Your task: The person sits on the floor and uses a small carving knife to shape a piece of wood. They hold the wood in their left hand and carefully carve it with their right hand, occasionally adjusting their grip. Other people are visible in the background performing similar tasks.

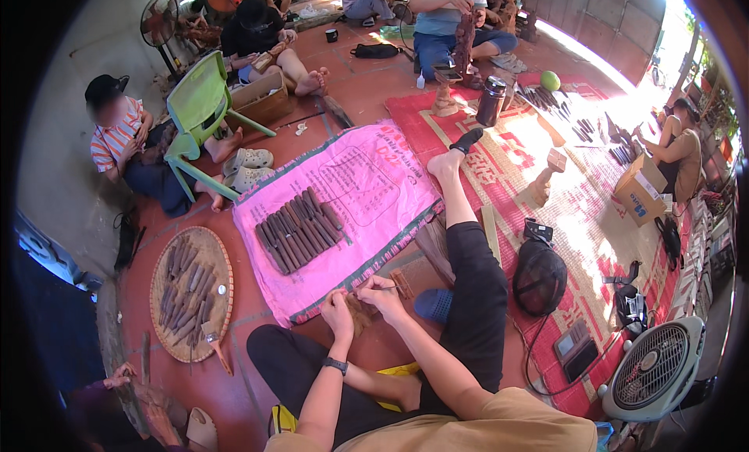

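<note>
My left hand (pixel 339 314) is closed in front of my lap, at the near edge of a pink printed sack sheet (pixel 374 167). What its fingers hold is too small to make out. Close beside it, my right hand (pixel 381 295) is pinched around a thin dark tool (pixel 391 288), its tip near the left fingers. Brown dust or shavings (pixel 362 314) lie below both hands. On the sheet, dark brown carved-looking sticks (pixel 300 229) are lined up in rows. To the left, more brown sticks (pixel 183 300) lie in a round woven tray (pixel 227 257).
A brush (pixel 216 347) rests on the tray's near rim. A blue clog (pixel 431 304) sits beside my right leg. A black cap (pixel 540 276), a phone (pixel 579 360) and a fan (pixel 654 368) are at right. Several people sit around; a green chair (pixel 195 101) stands far left.
</note>
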